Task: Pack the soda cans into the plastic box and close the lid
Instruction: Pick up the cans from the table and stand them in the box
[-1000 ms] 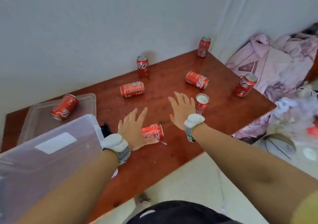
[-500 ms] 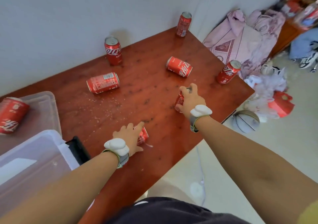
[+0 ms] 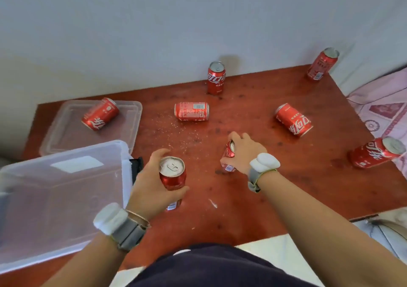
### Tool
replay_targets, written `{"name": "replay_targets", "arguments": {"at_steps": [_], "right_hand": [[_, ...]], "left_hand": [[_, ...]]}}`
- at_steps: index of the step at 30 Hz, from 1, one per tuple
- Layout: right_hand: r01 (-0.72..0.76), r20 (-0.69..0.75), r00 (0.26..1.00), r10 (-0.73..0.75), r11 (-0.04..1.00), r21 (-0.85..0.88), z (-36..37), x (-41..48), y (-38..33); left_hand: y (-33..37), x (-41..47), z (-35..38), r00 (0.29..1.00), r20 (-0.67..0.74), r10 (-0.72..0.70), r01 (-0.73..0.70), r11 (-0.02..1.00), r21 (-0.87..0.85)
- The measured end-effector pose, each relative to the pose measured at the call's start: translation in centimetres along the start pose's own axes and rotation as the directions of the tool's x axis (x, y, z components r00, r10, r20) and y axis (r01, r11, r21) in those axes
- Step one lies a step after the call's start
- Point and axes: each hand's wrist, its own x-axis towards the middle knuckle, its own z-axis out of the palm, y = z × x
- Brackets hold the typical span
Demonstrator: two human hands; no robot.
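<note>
While the left hand [image 3: 152, 183] keeps its grip on an upright can [image 3: 172, 174] beside the plastic box [image 3: 63, 198], the right hand [image 3: 244, 152] clasps another can [image 3: 229, 154]; bare bench [image 3: 275, 189] lies between there and the near edge.

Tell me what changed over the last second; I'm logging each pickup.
Both hands closed on cans. The left hand took the can that lay on its side and raised it upright off the table. The right hand gripped the standing can near the table's middle. The other six cans, the box and the lid stayed put.
</note>
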Motion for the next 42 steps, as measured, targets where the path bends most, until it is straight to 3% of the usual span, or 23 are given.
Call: {"name": "replay_targets", "arguments": {"at_steps": [2, 5, 8, 10, 15, 18, 20, 23, 29, 31, 33, 35, 36, 38, 39, 42], "right_hand": [[0.049, -0.026, 0.999, -0.046, 0.99, 0.129, -0.2, 0.0, -2.8], [0.174, -0.19, 0.974, -0.124, 0.947, 0.272, -0.8, -0.9, -7.3], [0.416, -0.375, 0.885, -0.276, 0.83, 0.371, -2.5, -1.8, -12.1], [0.558, -0.389, 0.821, -0.419, 0.734, 0.387, -3.5, -2.4, -16.1], [0.727, -0.059, 0.675, -0.735, 0.651, 0.218, -3.8, -3.6, -22.8], [0.823, 0.24, 0.543, -0.805, 0.567, 0.04, -0.5, -4.2, -26.8], [0.86, 0.452, 0.488, -0.747, 0.498, -0.106, 2.2, -4.3, -28.7], [0.866, 0.685, 0.466, -0.56, 0.447, -0.224, 5.1, -4.3, -29.8], [0.721, 0.855, 0.389, -0.343, 0.691, -0.05, 4.1, -2.8, -30.3], [0.699, 0.843, 0.413, -0.346, 0.714, -0.049, 3.4, -2.7, -30.3], [0.66, 0.731, 0.543, -0.413, 0.748, -0.068, 2.9, -2.4, -30.0], [0.591, 0.478, 0.715, -0.509, 0.806, -0.025, 2.7, -1.7, -29.1], [0.589, 0.283, 0.778, -0.561, 0.808, -0.016, 2.8, -1.3, -28.6], [0.569, -0.102, 0.81, -0.577, 0.816, -0.101, 3.4, -0.9, -27.4], [0.522, -0.194, 0.817, -0.543, 0.84, -0.15, 4.2, -0.9, -26.8], [0.412, -0.091, 0.905, -0.416, 0.909, -0.067, 6.5, -1.7, -26.0]], "left_hand": [[0.1, -1.7, -2.6, 0.985, -0.17, -0.041, 0.028, 0.996, -0.083], [-1.0, -3.6, -6.6, 0.924, -0.373, -0.084, 0.046, 0.993, -0.109], [-3.4, -4.5, -9.9, 0.869, -0.472, -0.147, 0.092, 0.986, -0.136], [-6.0, -5.0, -11.7, 0.84, -0.507, -0.194, 0.131, 0.979, -0.156], [-11.1, -5.2, -13.1, 0.817, -0.512, -0.264, 0.211, 0.964, -0.16], [-14.6, -6.0, -13.9, 0.836, -0.454, -0.307, 0.25, 0.951, -0.182], [-17.1, -6.5, -14.5, 0.85, -0.41, -0.331, 0.275, 0.942, -0.191], [-19.7, -6.8, -15.2, 0.864, -0.369, -0.341, 0.284, 0.937, -0.202], [-21.8, -5.2, -16.1, 0.942, -0.193, -0.274, 0.238, 0.953, -0.188], [-21.9, -4.5, -16.2, 0.964, -0.106, -0.242, 0.223, 0.96, -0.168], [-21.5, -4.0, -15.9, 0.979, 0.014, -0.204, 0.204, 0.971, -0.126], [-20.8, -3.7, -15.1, 0.983, 0.106, -0.152, 0.164, 0.979, -0.118], [-20.5, -3.6, -14.6, 0.983, 0.139, -0.122, 0.141, 0.981, -0.136], [-20.2, -3.3, -13.3, 0.969, 0.242, -0.039, 0.07, 0.99, -0.119], [-19.9, -3.0, -12.8, 0.951, 0.309, 0.007, 0.018, 0.997, -0.076], [-19.7, -2.0, -12.0, 0.888, 0.458, 0.045, -0.063, 0.998, 0.023]]}}
